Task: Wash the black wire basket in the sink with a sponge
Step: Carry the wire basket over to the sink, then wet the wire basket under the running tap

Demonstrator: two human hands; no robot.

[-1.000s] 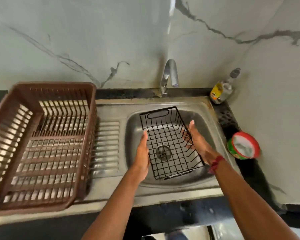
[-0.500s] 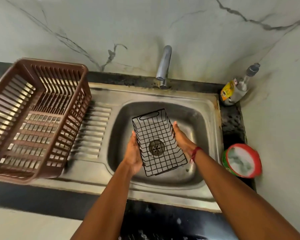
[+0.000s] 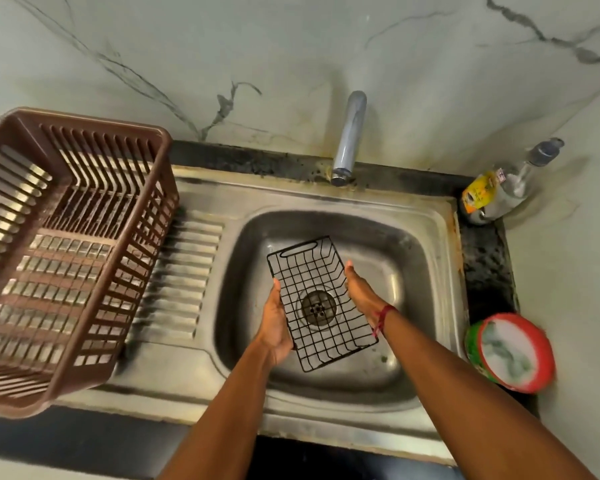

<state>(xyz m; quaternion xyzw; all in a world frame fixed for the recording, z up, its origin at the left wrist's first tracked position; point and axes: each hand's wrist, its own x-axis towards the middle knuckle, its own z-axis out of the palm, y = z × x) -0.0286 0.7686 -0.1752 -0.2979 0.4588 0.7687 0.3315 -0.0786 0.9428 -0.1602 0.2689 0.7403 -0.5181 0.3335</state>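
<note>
— Where are we with the basket (image 3: 321, 271)?
— Barely begun, we judge. It sits low in the sink (image 3: 413, 271), over the drain (image 3: 318, 306), pressed between our hands: left hand (image 3: 274, 320) flat along its left side, right hand (image 3: 361, 296) flat along its right, fingers straight.
— Any water or suds on it?
— None that we can see. Nothing runs from the tap (image 3: 349, 140).
— And the sponge?
— In neither hand. The red tub (image 3: 513, 351) on the counter (image 3: 485, 265) to our right holds something pale and soapy; whether the sponge lies there we cannot tell. Wetting, scrubbing and rinsing are all left to do.
</note>
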